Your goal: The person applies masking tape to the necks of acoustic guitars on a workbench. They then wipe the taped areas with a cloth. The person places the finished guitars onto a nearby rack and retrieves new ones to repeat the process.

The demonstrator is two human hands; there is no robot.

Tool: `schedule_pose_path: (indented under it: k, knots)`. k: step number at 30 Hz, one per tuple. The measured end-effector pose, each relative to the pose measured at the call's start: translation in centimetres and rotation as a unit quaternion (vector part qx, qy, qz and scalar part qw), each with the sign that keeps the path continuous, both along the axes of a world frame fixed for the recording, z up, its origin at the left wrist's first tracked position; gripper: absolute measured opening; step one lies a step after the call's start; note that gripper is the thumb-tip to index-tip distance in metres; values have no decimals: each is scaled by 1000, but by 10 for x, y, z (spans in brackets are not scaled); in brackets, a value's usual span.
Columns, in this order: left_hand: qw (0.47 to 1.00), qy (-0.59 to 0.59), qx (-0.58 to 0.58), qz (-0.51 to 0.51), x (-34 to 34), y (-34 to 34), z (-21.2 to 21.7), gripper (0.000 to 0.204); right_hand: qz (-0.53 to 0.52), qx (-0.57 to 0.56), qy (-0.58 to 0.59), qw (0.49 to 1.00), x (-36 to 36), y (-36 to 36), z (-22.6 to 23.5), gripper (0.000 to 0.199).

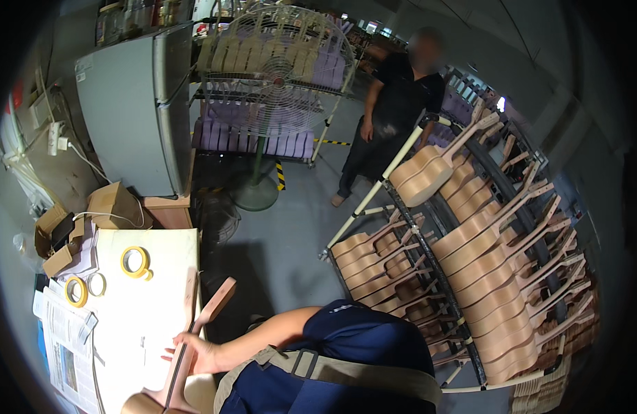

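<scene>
My right hand (199, 353) is closed around the necks of unfinished wooden ukuleles at the edge of a brightly lit white worktable (125, 324). Two headstocks show above the hand: one ukulele neck (189, 297) points almost straight away from me, and the other ukulele neck (218, 300) slants off to the right. Part of a rounded wooden body (142, 404) appears at the bottom edge, the remainder cut off by the frame. My left hand is out of the picture.
Yellow tape rolls (134, 262), newspaper (66, 345) and cardboard boxes (114, 205) lie on the left. Beyond stand a grey fridge (121, 110) and a pedestal fan (278, 83). A wheeled rack of ukuleles (470, 276) fills the right; a person (401, 96) stands behind it.
</scene>
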State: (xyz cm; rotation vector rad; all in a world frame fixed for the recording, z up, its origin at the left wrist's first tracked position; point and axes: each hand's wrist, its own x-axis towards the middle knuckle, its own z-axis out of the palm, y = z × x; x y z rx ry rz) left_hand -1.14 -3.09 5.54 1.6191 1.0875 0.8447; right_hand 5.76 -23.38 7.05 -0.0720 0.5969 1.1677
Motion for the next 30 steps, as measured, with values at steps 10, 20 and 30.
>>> schedule_pose_path:
  k: [10, 20, 30]
  knots:
    - [999, 10, -31, 9, 8, 17, -2, 54, 273, -38, -80, 958, -40, 101, -109, 29]
    - [999, 17, -50, -2, 33, 26, -5, 54, 507, -42, -338, 792, -2, 108, -176, 37]
    - [997, 10, -59, 56, 2, 37, -7, 54, 189, 37, -981, 19, 21, 112, -111, 33]
